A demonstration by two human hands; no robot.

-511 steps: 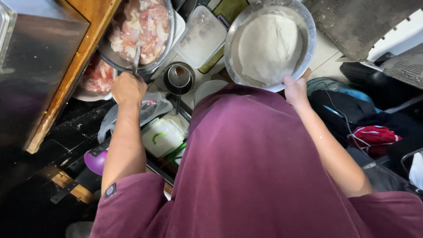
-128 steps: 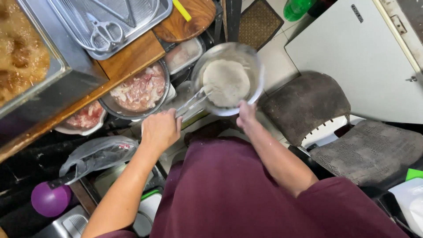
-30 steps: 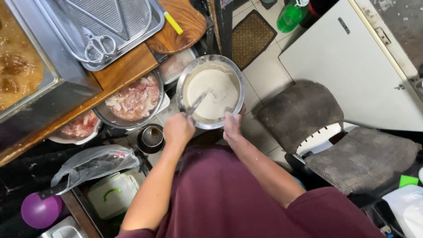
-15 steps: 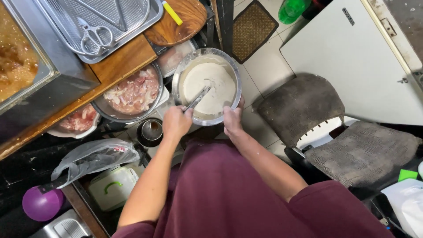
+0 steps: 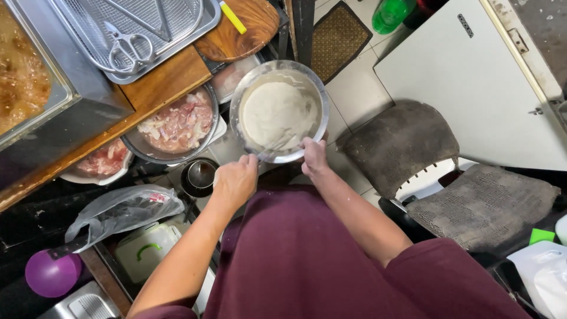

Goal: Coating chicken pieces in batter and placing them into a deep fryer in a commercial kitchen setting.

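- Seen from the head camera, looking straight down: round shiny metal bowl of pale, thick batter [image 5: 278, 110] held out in front of the body, above the tiled floor and just right of the bench edge.
- Right hand [image 5: 313, 156] at the near rim of the bowl, grip pinching that rim, thumb over the edge.
- Left hand [image 5: 235, 182] just below the bowl's left near rim, grip curled tight round a thin metal utensil [image 5: 269, 145] whose tip reaches into the batter; kind of utensil too blurred to tell.
- Left of the bowl, on the bench: wide metal bowl of raw pink meat pieces [image 5: 177, 125], and further left a white dish with more raw meat [image 5: 100, 162].
- Between the meat bowl and the left hand: small dark round cup [image 5: 199, 175].
- Top left: wire-mesh metal tray [image 5: 195, 26] carrying white-handled scissors [image 5: 127, 44]; beside it a round wooden board [image 5: 242, 32] with a yellow stick-shaped object [image 5: 232, 16] on it.
- Far left: metal vat of brown frying food [image 5: 23, 77].
- Lower left: crumpled clear plastic bag [image 5: 121, 210], purple ball-shaped object [image 5: 52, 273].
- Right: worn grey cushioned chair [image 5: 407, 145] beside a white appliance door [image 5: 472, 77].
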